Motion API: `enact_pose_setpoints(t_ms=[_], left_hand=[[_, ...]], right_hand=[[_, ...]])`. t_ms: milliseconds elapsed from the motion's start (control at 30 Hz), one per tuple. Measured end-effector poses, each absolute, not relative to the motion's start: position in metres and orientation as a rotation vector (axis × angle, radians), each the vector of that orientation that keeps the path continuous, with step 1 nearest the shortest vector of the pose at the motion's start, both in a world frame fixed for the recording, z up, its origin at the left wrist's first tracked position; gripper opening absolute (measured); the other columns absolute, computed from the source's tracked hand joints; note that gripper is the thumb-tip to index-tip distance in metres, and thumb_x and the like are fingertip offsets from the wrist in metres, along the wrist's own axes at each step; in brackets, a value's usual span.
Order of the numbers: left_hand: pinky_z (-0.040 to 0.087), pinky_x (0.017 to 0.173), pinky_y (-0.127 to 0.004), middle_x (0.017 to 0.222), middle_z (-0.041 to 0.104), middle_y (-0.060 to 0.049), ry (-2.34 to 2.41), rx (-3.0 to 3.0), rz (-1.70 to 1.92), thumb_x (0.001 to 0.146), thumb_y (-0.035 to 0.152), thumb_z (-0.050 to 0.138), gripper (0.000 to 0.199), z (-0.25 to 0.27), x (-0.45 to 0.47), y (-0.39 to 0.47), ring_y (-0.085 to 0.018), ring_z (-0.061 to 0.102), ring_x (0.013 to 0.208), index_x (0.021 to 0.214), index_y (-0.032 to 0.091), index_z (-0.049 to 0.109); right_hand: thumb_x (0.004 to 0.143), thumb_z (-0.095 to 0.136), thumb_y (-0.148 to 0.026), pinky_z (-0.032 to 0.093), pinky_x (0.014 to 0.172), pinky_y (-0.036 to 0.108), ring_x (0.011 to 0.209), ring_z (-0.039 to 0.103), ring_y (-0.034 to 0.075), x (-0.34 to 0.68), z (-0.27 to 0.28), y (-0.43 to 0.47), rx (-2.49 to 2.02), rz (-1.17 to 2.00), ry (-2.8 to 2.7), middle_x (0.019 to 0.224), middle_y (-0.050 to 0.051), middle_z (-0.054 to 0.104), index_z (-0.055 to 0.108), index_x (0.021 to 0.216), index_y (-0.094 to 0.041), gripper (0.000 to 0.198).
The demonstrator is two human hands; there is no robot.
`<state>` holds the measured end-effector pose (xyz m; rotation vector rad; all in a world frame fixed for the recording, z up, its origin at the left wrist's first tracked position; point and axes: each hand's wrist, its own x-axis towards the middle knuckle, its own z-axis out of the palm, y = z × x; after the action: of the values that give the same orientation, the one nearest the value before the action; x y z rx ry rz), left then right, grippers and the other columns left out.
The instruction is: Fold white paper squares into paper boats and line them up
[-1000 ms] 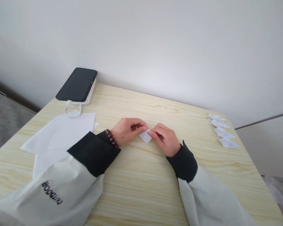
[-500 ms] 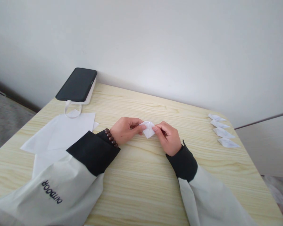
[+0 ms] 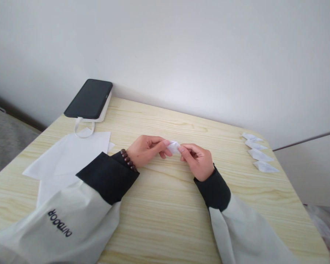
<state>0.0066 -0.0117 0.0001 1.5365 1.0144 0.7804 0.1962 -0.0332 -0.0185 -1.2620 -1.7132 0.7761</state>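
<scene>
A small piece of folded white paper (image 3: 173, 147) is pinched between my two hands near the middle of the table. My left hand (image 3: 147, 150), with a dark beaded bracelet at its wrist, grips the paper's left end between thumb and fingers. On the other side, my right hand (image 3: 197, 159) pinches the right corner with thumb and forefinger. Parts of the paper are hidden behind the fingertips. Several folded white paper pieces (image 3: 260, 154), pointed at their ends, lie in a row along the table's right side.
White paper sheets (image 3: 79, 154) lie overlapping on the left of the wood-grain table (image 3: 159, 212). Behind them a black phone-like device (image 3: 89, 98) rests on a white block with a white cable loop (image 3: 84, 135). A white wall (image 3: 181, 55) borders the table's back edge.
The paper in my hands has gone from a diamond with a point hanging downward to a narrower shape. My left fingers now cover more of it, and my right hand has shifted slightly right.
</scene>
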Motion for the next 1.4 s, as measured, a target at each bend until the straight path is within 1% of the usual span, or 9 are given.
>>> enact_pose_setpoints(t_ms=[100, 233, 333, 400, 600, 833, 1000, 1200, 1400], left_hand=[[0.047, 0.056, -0.021, 0.082, 0.072, -0.007, 1.018, 1.538, 0.827, 0.085, 0.043, 0.046, 0.038, -0.001, 0.007, -0.01, -0.013, 0.064, 0.065, 0.088, 0.012, 0.068], [0.049, 0.064, -0.023, 0.083, 0.072, -0.006, 1.029, 1.49, 0.858, 0.075, 0.039, 0.062, 0.032, -0.006, 0.006, -0.009, -0.016, 0.065, 0.074, 0.093, 0.013, 0.066], [0.051, 0.071, -0.027, 0.084, 0.072, -0.005, 1.016, 1.445, 0.85, 0.071, 0.036, 0.067, 0.049, -0.01, 0.004, -0.008, -0.017, 0.066, 0.076, 0.113, 0.015, 0.055], [0.051, 0.074, -0.029, 0.085, 0.072, -0.005, 1.009, 1.457, 0.818, 0.069, 0.036, 0.068, 0.056, -0.01, 0.004, -0.009, -0.017, 0.066, 0.079, 0.118, 0.016, 0.052], [0.05, 0.07, -0.026, 0.086, 0.072, -0.003, 1.086, 1.635, 0.727, 0.072, 0.038, 0.063, 0.031, -0.008, 0.005, -0.011, -0.017, 0.065, 0.077, 0.093, 0.016, 0.068], [0.046, 0.057, -0.022, 0.068, 0.069, -0.001, 1.219, 1.718, 0.741, 0.073, 0.037, 0.059, 0.027, -0.008, 0.007, -0.013, -0.015, 0.062, 0.064, 0.086, 0.016, 0.07], [0.034, 0.047, -0.021, 0.06, 0.063, 0.002, 1.299, 1.906, 0.679, 0.077, 0.04, 0.055, 0.028, -0.006, 0.008, -0.013, -0.01, 0.049, 0.048, 0.086, 0.018, 0.07], [0.042, 0.078, -0.027, 0.085, 0.069, -0.003, 1.174, 2.153, 0.759, 0.078, 0.043, 0.055, 0.029, -0.005, 0.005, -0.012, -0.019, 0.056, 0.086, 0.088, 0.019, 0.069], [0.041, 0.082, -0.028, 0.084, 0.068, -0.002, 1.104, 2.262, 0.706, 0.083, 0.033, 0.051, 0.024, -0.011, 0.001, -0.006, -0.017, 0.056, 0.084, 0.09, 0.022, 0.07]], right_hand=[[0.081, 0.058, -0.035, 0.048, 0.052, 0.023, 0.055, 0.06, 0.012, 0.198, -0.02, -0.033, -1.239, 0.772, -1.692, 0.066, 0.001, 0.068, 0.069, 0.091, -0.019, 0.021], [0.082, 0.057, -0.033, 0.051, 0.056, 0.024, 0.063, 0.063, 0.013, 0.199, -0.023, -0.032, -1.213, 0.75, -1.723, 0.082, 0.004, 0.07, 0.069, 0.092, -0.021, 0.02], [0.079, 0.061, -0.033, 0.053, 0.058, 0.026, 0.065, 0.064, 0.014, 0.198, -0.027, -0.031, -1.19, 0.795, -1.66, 0.086, 0.004, 0.07, 0.067, 0.092, -0.021, 0.018], [0.076, 0.064, -0.033, 0.054, 0.058, 0.026, 0.065, 0.064, 0.014, 0.197, -0.03, -0.03, -1.174, 0.85, -1.597, 0.085, 0.005, 0.07, 0.064, 0.096, -0.02, 0.023], [0.076, 0.064, -0.031, 0.055, 0.059, 0.026, 0.062, 0.065, 0.014, 0.196, -0.029, -0.031, -1.175, 0.878, -1.594, 0.08, 0.004, 0.071, 0.066, 0.089, -0.019, 0.018], [0.075, 0.064, -0.031, 0.054, 0.059, 0.026, 0.06, 0.065, 0.014, 0.194, -0.023, -0.032, -1.218, 0.815, -1.66, 0.073, 0.002, 0.071, 0.066, 0.08, -0.019, 0.013], [0.074, 0.065, -0.031, 0.05, 0.055, 0.025, 0.056, 0.062, 0.013, 0.194, -0.025, -0.03, -1.248, 0.817, -1.641, 0.066, 0.001, 0.069, 0.065, 0.08, -0.019, 0.014], [0.073, 0.064, -0.028, 0.046, 0.052, 0.024, 0.053, 0.058, 0.012, 0.196, -0.024, -0.029, -1.275, 0.838, -1.698, 0.063, 0.0, 0.067, 0.067, 0.079, -0.018, 0.012], [0.073, 0.064, -0.027, 0.047, 0.052, 0.023, 0.054, 0.058, 0.012, 0.197, -0.02, -0.029, -1.336, 0.801, -1.789, 0.064, 0.001, 0.067, 0.068, 0.079, -0.017, 0.012]])
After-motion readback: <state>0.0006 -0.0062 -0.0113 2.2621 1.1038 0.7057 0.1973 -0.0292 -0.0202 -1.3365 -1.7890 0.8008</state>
